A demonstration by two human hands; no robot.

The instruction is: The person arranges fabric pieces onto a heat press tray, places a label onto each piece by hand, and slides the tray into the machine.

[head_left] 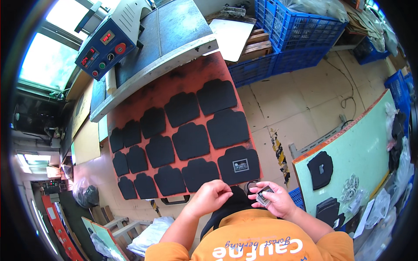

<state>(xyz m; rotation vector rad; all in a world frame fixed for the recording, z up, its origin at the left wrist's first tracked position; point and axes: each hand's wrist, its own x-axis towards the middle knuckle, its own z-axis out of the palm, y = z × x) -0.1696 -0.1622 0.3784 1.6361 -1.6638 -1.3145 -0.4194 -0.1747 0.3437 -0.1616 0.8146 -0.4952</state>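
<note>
My right hand [278, 201] grips a small stack of dark rectangular labels [264, 195] with pale edges, the thumb lying on top. To its left, my left hand [210, 198] has its fingertips pinched together; anything between them is too small or hidden to see. Both hands are at the near edge of a red board [174, 119], on which black notched flat pieces [190, 141] lie in three rows. The near right black piece [230, 176] bears a grey-framed label [240, 165]. The other pieces on the board look plain.
A blue-fronted machine [102, 48] with a lit display stands on the far-left worktop [174, 26]. Blue crates [300, 30] are stacked at the far right. On the right, a pale green table [348, 152] carries a labelled black piece [320, 170], a black stack [327, 211] and plastic bags.
</note>
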